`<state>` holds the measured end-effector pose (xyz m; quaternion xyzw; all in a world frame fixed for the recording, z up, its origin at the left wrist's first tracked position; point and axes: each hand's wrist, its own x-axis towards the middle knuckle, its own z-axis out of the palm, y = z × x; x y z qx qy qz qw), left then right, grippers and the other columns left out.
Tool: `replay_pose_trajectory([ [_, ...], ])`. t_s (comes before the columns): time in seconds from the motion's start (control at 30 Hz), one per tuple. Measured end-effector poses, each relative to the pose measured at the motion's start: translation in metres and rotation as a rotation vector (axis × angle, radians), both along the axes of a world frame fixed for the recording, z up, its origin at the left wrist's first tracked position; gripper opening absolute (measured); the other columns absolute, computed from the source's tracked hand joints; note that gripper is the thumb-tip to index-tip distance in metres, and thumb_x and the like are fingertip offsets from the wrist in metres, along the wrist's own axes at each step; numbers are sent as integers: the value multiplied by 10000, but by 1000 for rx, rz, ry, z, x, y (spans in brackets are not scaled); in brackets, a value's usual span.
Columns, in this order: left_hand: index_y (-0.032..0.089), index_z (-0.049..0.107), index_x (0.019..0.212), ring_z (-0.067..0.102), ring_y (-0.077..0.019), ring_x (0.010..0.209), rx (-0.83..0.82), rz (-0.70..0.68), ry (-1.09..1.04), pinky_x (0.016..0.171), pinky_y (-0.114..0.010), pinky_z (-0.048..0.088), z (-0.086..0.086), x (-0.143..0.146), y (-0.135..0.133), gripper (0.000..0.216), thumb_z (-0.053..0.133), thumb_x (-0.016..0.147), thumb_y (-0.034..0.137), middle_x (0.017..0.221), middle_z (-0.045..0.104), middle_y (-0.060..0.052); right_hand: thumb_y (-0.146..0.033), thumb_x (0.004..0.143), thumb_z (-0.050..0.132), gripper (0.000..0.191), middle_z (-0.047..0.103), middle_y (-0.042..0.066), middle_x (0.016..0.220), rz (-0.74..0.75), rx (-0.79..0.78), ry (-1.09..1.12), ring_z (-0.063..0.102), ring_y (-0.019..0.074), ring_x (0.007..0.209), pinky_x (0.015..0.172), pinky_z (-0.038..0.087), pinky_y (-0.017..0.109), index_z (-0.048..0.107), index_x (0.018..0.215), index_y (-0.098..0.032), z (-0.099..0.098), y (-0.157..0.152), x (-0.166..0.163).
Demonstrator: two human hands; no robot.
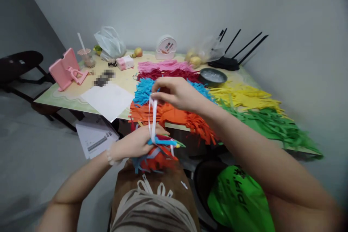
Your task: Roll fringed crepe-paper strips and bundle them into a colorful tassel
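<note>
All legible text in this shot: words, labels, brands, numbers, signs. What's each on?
None reads with certainty.
Green bag: large dark lettering, turned and distorted; can't read it reliably.
White papers below the table: print and dark bars, too small.
Round white container: label, too small and blurred.
Pink-and-white packet: any print too blurred.
</note>
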<state>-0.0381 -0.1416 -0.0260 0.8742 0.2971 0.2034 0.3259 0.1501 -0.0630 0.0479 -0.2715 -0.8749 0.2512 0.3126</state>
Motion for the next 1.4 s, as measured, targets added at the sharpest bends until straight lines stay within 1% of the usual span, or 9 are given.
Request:
replay_pose_trajectory([
  [0.13,166,635,1230,653,-248,1084,-232,353,-418,974,-353,498,1,-28,9,400,634,836,235,1174,712,-78,-295,936,584,172,600,3,659,-133,-212,136,573,157,584,577,432,250,587,824,-164,-51,1,31],
  [0.23,157,644,1202,653,-262,1056,-360,555,-530,933,-347,507,-9,-36,24,455,716,773,291,1108,728,-65,-244,986,532,160,621,36,768,-164,-3,95,581,162,681,637,447,253,595,859,-170,-70,-32,34],
  [0.43,155,712,860,660,-276,867,-148,433,-94,844,-387,508,-15,-10,35,165,574,771,173,878,728,-80,-83,996,424,259,623,118,871,106,481,-378,551,220,805,709,443,315,650,877,-128,-39,-51,4],
  [0.63,184,679,975,651,-247,958,-114,122,43,898,-341,483,1,-12,26,181,562,839,161,1004,714,-81,-248,948,601,177,605,49,828,351,-255,-83,570,174,772,710,448,273,652,815,-141,-44,5,8],
  [0.83,186,637,1125,645,-219,1010,-368,492,-566,876,-275,493,-8,-24,38,453,797,711,279,1122,691,-52,-605,718,754,465,582,3,696,99,-770,450,535,141,609,583,436,243,606,733,-165,-90,24,-32],
  [0.97,140,698,1036,636,-161,759,-400,722,-740,708,-248,498,-13,-36,77,360,753,733,327,914,737,-47,-677,763,634,519,628,33,766,-62,-694,515,579,162,658,599,476,253,637,871,-169,-98,54,-66],
  [1.1,108,700,988,644,-159,764,-232,942,-689,742,-266,518,-25,-56,145,346,715,768,375,869,740,-52,-490,902,535,475,601,139,1280,-235,-478,533,557,233,1163,999,451,342,588,1231,-151,-94,88,-85],
  [1.23,97,675,1003,660,-176,824,-218,1049,-480,759,-319,552,-55,-69,196,289,626,910,366,946,705,-60,-270,984,421,574,304,203,1576,-352,-81,-136,273,286,1452,1181,264,417,350,1501,-32,-113,95,-121],
  [1.4,140,634,1142,605,-248,1097,-133,1161,-182,947,-467,506,-85,-88,206,284,605,940,338,1205,627,-106,-82,965,322,557,240,251,1584,-323,-70,-486,239,368,1467,1156,278,517,322,1507,48,-163,79,-162],
])
